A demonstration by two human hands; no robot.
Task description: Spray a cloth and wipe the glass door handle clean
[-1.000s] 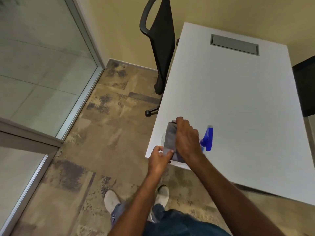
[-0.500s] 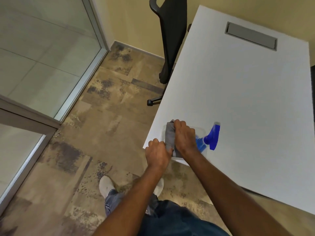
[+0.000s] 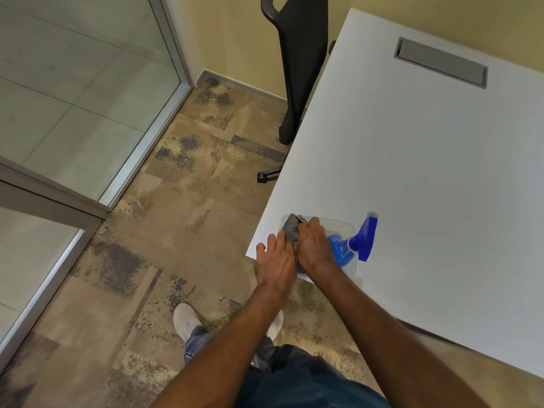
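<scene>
A grey cloth (image 3: 291,228) lies bunched in a clear plastic tray (image 3: 341,225) at the near corner of the white table (image 3: 426,172). My right hand (image 3: 313,245) is closed on the cloth inside the tray. Beside it, my left hand (image 3: 276,262) is spread flat, fingers apart, touching the cloth's left side at the tray's edge. A blue spray bottle (image 3: 353,244) lies in the same tray, its nozzle pointing right over the rim. The glass door (image 3: 73,92) with its metal frame is at the left; its handle is out of view.
A black office chair (image 3: 300,63) stands against the table's left edge, one caster (image 3: 262,177) on the patterned floor. A grey cable hatch (image 3: 441,64) is set into the table's far side. My feet (image 3: 188,319) stand close to the table corner.
My left hand, closed at the tray edge before, has opened flat against the cloth. My right hand stays on the cloth. The camera has tilted and moved closer.
</scene>
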